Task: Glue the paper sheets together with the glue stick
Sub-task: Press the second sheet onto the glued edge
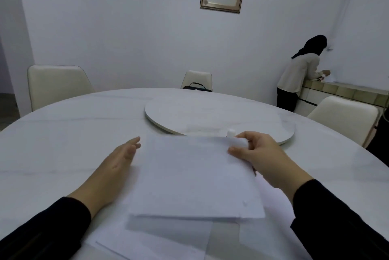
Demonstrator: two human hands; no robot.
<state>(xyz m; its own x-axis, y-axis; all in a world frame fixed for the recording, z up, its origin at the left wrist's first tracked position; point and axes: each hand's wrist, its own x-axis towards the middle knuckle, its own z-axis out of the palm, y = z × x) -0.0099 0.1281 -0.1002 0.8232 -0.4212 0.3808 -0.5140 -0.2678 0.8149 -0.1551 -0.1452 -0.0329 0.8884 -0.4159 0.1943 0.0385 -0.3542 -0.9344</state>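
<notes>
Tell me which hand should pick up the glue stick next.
Right, probably. The glue stick stands just beyond the right hand, which pinches the top sheet's far corner. The left hand lies open at the sheet's other side, farther away, and could steady the paper.

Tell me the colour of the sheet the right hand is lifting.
White, unprinted as far as visible; the top sheet shows best in the head view.

Bare table (63, 133) lies open left of the left hand (122, 160). Ahead, the turntable (210, 112) rim blocks a low forward reach, and what may be a glue stick (231, 132) stands just beyond the paper (189, 177). Loose sheets (160, 238) cover the near edge.
</notes>
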